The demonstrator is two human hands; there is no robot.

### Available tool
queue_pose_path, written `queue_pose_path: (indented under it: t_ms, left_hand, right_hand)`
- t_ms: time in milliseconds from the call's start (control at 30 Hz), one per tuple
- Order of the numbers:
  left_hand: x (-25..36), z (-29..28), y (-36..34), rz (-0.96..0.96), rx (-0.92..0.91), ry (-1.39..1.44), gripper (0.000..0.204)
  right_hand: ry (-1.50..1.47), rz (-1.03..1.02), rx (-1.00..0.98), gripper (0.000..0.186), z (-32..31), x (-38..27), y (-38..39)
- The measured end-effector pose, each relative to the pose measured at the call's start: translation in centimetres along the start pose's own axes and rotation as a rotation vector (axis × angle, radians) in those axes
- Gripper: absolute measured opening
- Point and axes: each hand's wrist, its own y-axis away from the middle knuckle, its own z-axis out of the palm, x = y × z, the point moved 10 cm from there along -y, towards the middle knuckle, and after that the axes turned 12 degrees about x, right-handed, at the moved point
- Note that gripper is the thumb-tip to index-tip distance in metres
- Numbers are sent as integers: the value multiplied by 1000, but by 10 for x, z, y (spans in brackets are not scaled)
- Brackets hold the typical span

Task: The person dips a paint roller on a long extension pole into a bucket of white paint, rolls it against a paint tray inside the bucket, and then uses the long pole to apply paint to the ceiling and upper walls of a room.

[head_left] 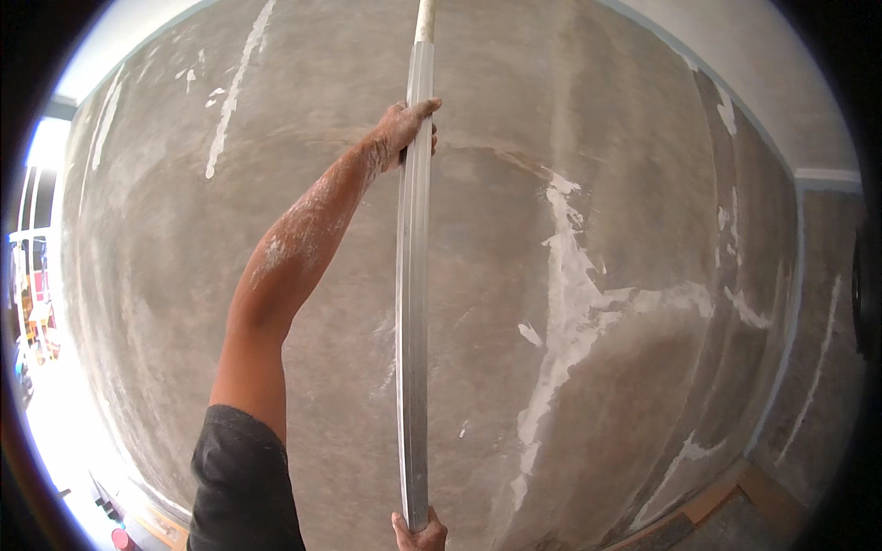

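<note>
A long metal straightedge [415, 275] stands nearly upright along the grey plastered wall [487, 349]. Lengthwise ridges run down its face. My left hand [409, 130] is wrapped round its upper part, the arm raised and spotted with white plaster. Down at the bottom end, my right hand [420, 533] grips the bar; only its fingers and thumb show above the lower edge of view. Whether the bar touches the wall along its full length I cannot tell. A narrow pale strip [426, 20] continues above its top end.
White filler patches [574, 285] branch across the wall to the right, and a thin white streak [234, 92] lies upper left. Brown boards [717, 496] line the floor at lower right. Bright daylight enters at far left, near a small red round object [122, 539].
</note>
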Motion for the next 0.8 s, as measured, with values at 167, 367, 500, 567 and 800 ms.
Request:
queue_pose_path:
  t_ms: [167, 367, 500, 567, 800]
  left_hand:
    - [3, 47, 18, 27, -85, 9, 48]
    - [13, 135, 17, 66, -170, 29, 54]
    - [12, 207, 9, 58, -166, -11, 55]
    - [19, 243, 14, 50, -159, -7, 54]
    - [27, 364, -6, 82, -156, 72, 50]
  right_hand:
    - [-178, -32, -26, 47, -35, -28, -9]
    - [-293, -80, 2, 46, -106, -50, -29]
    - [-288, -67, 12, 48, -157, -30, -54]
    - [-245, 11, 80, 54, -182, -24, -71]
    - [-249, 292, 115, 57, -263, 104, -139]
